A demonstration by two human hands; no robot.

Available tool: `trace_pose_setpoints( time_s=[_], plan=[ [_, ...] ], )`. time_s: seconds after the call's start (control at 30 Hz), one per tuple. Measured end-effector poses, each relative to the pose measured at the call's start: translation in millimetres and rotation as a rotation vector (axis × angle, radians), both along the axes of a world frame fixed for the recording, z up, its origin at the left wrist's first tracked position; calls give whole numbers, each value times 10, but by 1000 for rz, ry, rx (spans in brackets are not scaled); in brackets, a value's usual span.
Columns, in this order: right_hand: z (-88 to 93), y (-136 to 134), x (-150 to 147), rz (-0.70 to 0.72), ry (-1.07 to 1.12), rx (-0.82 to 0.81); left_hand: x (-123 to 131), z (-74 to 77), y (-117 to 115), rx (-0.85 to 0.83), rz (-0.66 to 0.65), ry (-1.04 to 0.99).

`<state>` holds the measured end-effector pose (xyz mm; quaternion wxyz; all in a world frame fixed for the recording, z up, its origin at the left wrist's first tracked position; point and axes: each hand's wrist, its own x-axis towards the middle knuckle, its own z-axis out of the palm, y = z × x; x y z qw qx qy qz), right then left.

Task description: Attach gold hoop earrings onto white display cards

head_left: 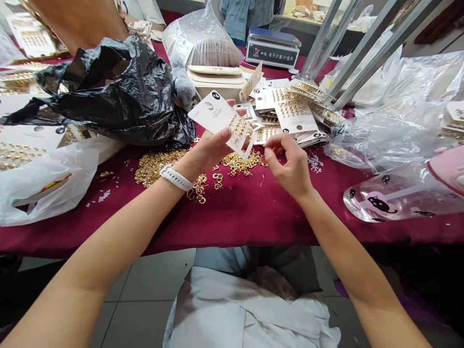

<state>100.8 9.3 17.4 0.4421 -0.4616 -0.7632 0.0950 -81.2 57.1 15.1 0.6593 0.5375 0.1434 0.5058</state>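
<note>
My left hand, with a white band on its wrist, grips a white earring card that carries rows of gold earrings and is tilted over the table. To the right of the card, my right hand hovers with its thumb and fingertips brought together; whether something tiny sits between them I cannot make out. Below the card lie a pile of gold earring pieces and a few gold rings. A larger heap of small gold pieces spreads by my left forearm. Filled earring cards are stacked behind my right hand.
A black plastic bag and a white plastic bag lie on the left. An electronic scale stands at the back. Metal posts, clear plastic bags and a clear bottle with a pink lid occupy the right.
</note>
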Motion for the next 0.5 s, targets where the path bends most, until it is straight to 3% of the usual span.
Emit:
trace_pose_setpoints(
  time_s=[0.1,0.2,0.37,0.5],
  plan=[
    [-51,54,5,133,-295,-291,-30,-39,71,-24,32,-39],
    [-113,83,-23,182,-545,-379,-40,-74,105,-32,26,-41],
    [-126,88,-29,179,-567,-343,-21,-124,126,-8,-40,-39],
    [-107,90,-14,112,-395,-348,-13,-141,129,-52,-73,-61]
  ],
)
